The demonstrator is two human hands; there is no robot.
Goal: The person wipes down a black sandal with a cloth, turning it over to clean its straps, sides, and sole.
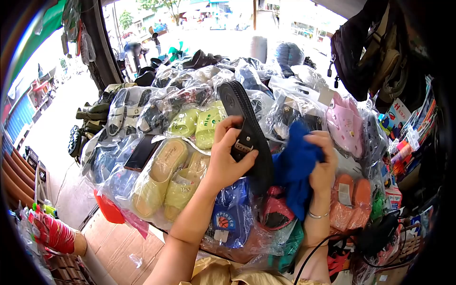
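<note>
My left hand [227, 154] grips a black sandal [247, 128] by its strap, sole up and tilted, above a pile of bagged footwear. My right hand [323, 164], with a bracelet on its wrist, is closed on a blue cloth [294, 166] pressed against the sandal's right side. Under both hands lie plastic-wrapped slippers: a yellow-green pair [166, 175], a light green pair [197, 123], a blue pair with a basketball print [230, 216], a pink pair [344, 121] and an orange pair [351, 199].
The stall table [123, 242] has a cardboard-covered front edge. A dark phone [141, 153] lies on the bags at left. Black bags [361, 52] hang top right, boxed goods [403, 137] stand at right. A bright street lies beyond, with a person at far back.
</note>
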